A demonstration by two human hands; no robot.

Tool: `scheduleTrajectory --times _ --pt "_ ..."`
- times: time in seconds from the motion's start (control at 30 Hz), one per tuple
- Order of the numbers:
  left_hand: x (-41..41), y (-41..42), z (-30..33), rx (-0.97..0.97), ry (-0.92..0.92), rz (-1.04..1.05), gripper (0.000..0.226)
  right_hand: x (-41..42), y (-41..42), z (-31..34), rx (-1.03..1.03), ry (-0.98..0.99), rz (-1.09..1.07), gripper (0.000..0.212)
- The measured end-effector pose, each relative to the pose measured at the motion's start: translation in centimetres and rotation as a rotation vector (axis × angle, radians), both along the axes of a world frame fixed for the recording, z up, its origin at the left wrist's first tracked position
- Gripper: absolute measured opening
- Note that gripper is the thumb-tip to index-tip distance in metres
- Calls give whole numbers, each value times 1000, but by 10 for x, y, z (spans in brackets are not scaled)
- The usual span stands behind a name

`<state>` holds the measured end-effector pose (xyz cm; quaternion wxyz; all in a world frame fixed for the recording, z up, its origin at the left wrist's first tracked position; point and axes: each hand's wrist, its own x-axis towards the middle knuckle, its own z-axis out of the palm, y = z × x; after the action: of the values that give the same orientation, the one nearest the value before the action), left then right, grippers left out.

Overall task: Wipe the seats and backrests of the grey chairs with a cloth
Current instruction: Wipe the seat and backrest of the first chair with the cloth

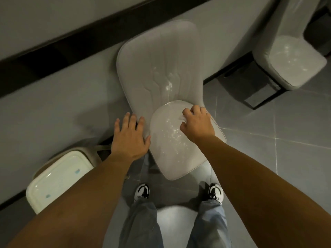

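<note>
No text, label, brand, number or sign is legible on anything here.

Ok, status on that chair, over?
Right hand bunched on cloth, at the back of the seat. Left hand flat at seat's left edge. Backrest unobstructed.

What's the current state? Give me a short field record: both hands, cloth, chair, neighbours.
left hand: open, fingers spread at the seat's left edge
right hand: curled on the cloth at the seat's far right
cloth: mostly hidden, a white bit shows under the fingers
seat: grey, speckled with shiny spots
backrest: grey, shiny streaks low in the middle
other chairs: one upper right, one lower left
</note>
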<state>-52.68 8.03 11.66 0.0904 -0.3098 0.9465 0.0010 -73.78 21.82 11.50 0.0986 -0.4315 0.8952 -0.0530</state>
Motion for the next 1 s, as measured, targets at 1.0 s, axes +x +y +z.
scheduleTrajectory --times 1.0 --pt "-26 98 -215 -127 29 558 84 -58 -57 -255 -128 -74 539 35"
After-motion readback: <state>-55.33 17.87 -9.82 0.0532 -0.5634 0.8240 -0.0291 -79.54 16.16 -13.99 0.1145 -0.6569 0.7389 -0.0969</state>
